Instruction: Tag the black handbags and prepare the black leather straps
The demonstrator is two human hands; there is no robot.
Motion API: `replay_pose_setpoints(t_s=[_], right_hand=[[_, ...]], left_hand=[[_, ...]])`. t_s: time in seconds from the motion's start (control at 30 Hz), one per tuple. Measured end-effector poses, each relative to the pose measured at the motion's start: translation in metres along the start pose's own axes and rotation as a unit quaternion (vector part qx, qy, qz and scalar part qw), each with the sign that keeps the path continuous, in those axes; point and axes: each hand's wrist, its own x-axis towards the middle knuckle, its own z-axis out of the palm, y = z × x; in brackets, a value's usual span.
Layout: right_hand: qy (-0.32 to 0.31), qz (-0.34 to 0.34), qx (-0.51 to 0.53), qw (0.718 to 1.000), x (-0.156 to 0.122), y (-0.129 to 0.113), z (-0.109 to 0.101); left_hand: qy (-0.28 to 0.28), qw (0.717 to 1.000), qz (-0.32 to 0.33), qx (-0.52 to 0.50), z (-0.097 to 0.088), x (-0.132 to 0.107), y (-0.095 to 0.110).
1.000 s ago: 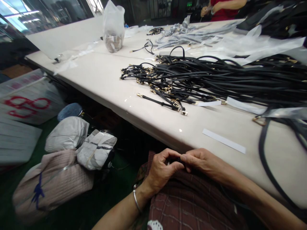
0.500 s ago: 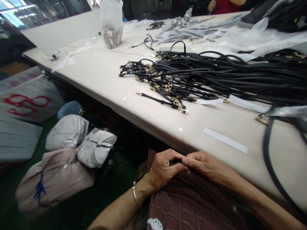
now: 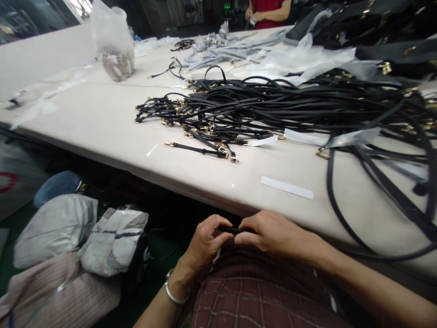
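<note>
A short piece of black strap shows between my two hands, just off the table's front edge and above my lap. My left hand pinches one end of it between thumb and fingers. The other end is in the pinch of my right hand. Most of the strap is hidden inside the fingers. On the table beyond lies a big heap of black straps with gold-coloured buckles and clasps. One short strap lies along the heap's near side.
A white paper strip lies on the pale table. A plastic bag stands at the back left, and clear plastic wrapping lies behind the heap. Wrapped bundles sit on the floor at left. A person in red stands across the table.
The view has swung to the right. My hands have drawn slightly apart, so the black strap between them now shows. More of the person in red is visible.
</note>
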Motion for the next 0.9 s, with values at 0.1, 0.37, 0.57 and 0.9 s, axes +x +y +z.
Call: replay_pose_setpoints(t_s=[0.1,0.37,0.57,0.9], right_hand=[[-0.089,0.026,0.183,0.979,-0.01,0.018,-0.019],[-0.098,0.01,0.295,0.95,-0.02,0.035,-0.03],[-0.111,0.047,0.311,0.943,-0.024,0.035,-0.028],[-0.109,-0.005,0.205,0.973,-0.025,0.025,-0.025]], left_hand=[[0.034,0.998,-0.021,0.053,-0.01,-0.001,-0.019],[0.053,0.996,-0.023,0.063,-0.012,-0.002,-0.018],[0.032,0.997,-0.034,0.06,-0.013,-0.004,-0.017],[-0.124,0.989,-0.015,-0.08,-0.004,0.016,0.052]])
